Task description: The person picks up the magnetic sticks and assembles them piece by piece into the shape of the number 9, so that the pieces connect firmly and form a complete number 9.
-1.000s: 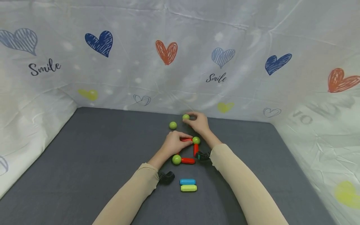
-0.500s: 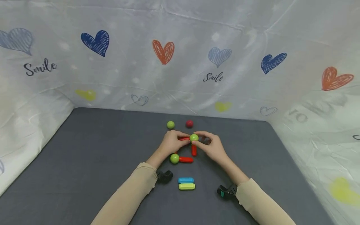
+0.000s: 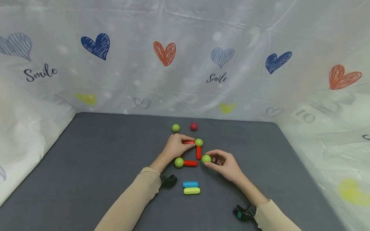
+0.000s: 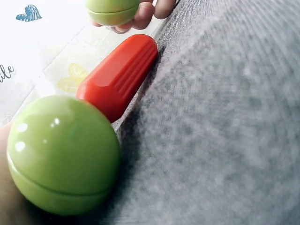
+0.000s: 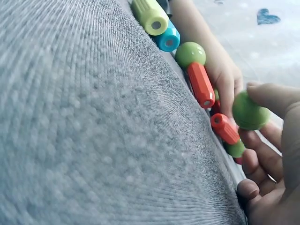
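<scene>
My right hand (image 3: 225,164) pinches a green ball (image 3: 206,159) between thumb and fingers, just right of a partly joined frame of red sticks and green balls. With thumb and fingertips, my left hand (image 3: 177,147) holds the frame's back red stick (image 3: 189,142), whose right end meets a green corner ball (image 3: 198,142). From that ball a red stick (image 3: 198,153) runs toward me. At the front left, another green ball (image 4: 63,154) joins a red stick (image 4: 119,77) pointing right. Most of the left side is hidden by my left hand. Grey discs show in the free stick ends (image 5: 206,104).
Behind the frame lie a loose green ball (image 3: 175,128) and a red ball (image 3: 194,126). Nearer me, a blue stick (image 3: 190,184) and a yellow-green stick (image 3: 192,191) lie side by side. A heart-printed cloth (image 3: 185,80) hangs along the grey table's back edge.
My right hand has come from the back of the table, past the corner ball, to the frame's right side, carrying the green ball. The red ball has come into view. My left hand keeps its place.
</scene>
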Demonstrator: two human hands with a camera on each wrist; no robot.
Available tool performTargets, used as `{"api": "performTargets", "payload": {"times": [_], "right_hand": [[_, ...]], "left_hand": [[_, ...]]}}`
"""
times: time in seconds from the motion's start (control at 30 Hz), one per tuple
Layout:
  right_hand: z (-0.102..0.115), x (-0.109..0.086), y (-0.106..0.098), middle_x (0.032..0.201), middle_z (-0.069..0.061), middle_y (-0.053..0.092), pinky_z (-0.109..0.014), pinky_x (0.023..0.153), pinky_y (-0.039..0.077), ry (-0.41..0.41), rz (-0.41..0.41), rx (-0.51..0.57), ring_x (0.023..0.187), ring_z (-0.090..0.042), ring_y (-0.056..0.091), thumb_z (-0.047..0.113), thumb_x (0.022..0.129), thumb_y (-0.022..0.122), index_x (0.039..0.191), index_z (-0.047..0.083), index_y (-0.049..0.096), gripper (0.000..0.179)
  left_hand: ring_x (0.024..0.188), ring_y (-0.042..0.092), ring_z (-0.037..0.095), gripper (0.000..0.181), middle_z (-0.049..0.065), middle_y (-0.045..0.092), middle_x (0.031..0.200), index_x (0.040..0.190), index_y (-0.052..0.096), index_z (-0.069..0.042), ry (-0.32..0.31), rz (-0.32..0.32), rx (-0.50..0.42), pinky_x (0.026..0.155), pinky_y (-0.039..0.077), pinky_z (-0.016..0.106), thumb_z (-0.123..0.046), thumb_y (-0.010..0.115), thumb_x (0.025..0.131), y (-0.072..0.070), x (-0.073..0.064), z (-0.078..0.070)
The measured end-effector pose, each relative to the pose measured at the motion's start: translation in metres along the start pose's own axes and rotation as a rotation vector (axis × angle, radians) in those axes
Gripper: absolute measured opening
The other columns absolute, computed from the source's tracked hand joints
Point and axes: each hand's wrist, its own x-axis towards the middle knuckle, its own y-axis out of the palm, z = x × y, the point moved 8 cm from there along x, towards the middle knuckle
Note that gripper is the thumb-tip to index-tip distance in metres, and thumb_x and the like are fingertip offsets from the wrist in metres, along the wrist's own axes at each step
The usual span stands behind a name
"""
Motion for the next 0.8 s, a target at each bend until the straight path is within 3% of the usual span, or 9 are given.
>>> {"api": "performTargets", "payload": {"times": [0.33, 0.57, 0.8], "right_hand": [[0.001, -0.003, 0.013, 0.102, -0.001, 0.073, -0.026, 0.073, 0.05, -0.061, 0.065, -0.055, 0.086, -0.022, 0.059, 0.016, 0.09, 0.088, 0.118, 0.014, 0.078, 0.03], [0.002, -0.002, 0.014, 0.09, 0.001, 0.068, -0.023, 0.065, 0.042, -0.03, 0.027, -0.124, 0.079, -0.02, 0.058, 0.023, 0.088, 0.09, 0.117, 0.018, 0.079, 0.031], [0.001, -0.001, 0.014, 0.091, 0.007, 0.069, -0.023, 0.067, 0.042, 0.02, -0.007, -0.181, 0.079, -0.013, 0.056, 0.025, 0.088, 0.09, 0.117, 0.021, 0.079, 0.032]], "left_hand": [[0.104, 0.074, 0.021, 0.027, 0.004, 0.08, 0.116, 0.121, 0.084, -0.021, 0.015, -0.005, -0.011, 0.087, 0.06, 0.04, -0.03, 0.083, 0.095, 0.0, 0.001, 0.0], [0.105, 0.074, 0.021, 0.027, 0.003, 0.08, 0.116, 0.12, 0.084, -0.021, 0.017, -0.002, -0.008, 0.087, 0.06, 0.04, -0.031, 0.083, 0.095, 0.0, 0.002, 0.0], [0.105, 0.074, 0.021, 0.027, 0.003, 0.08, 0.116, 0.12, 0.084, -0.021, 0.014, 0.0, -0.021, 0.088, 0.06, 0.04, -0.031, 0.083, 0.095, 0.0, 0.002, 0.0]]}}
